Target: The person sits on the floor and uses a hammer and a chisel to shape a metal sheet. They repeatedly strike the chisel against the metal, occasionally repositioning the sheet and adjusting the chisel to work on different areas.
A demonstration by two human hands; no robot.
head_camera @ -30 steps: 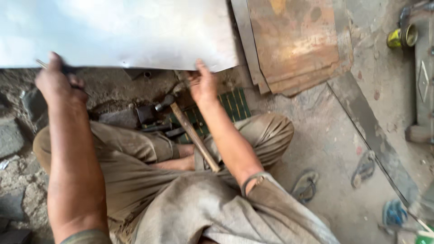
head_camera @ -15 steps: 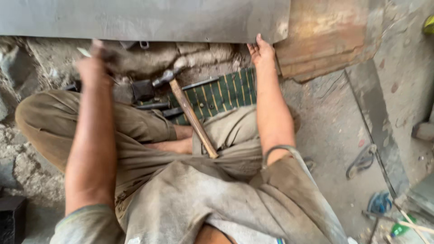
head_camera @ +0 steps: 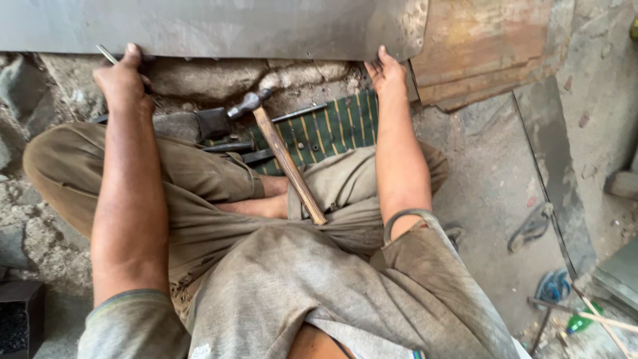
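We grip the near edge of the large flat grey metal sheet (head_camera: 219, 26) with both hands, left hand (head_camera: 123, 78) at ten o'clock also pinching a thin metal rod (head_camera: 106, 53), right hand (head_camera: 387, 72) at one o'clock, fingers clenched to steady it, the wooden-handled hammer (head_camera: 282, 149) resting across our lap within reach.

left hand (head_camera: 123, 78) — arm stretched forward, fingers curled in a closed grip, knuckles up | right hand (head_camera: 387, 73) — arm extended, fingers together, pointing forward, palm down | legs folded, knees spread wide, seated
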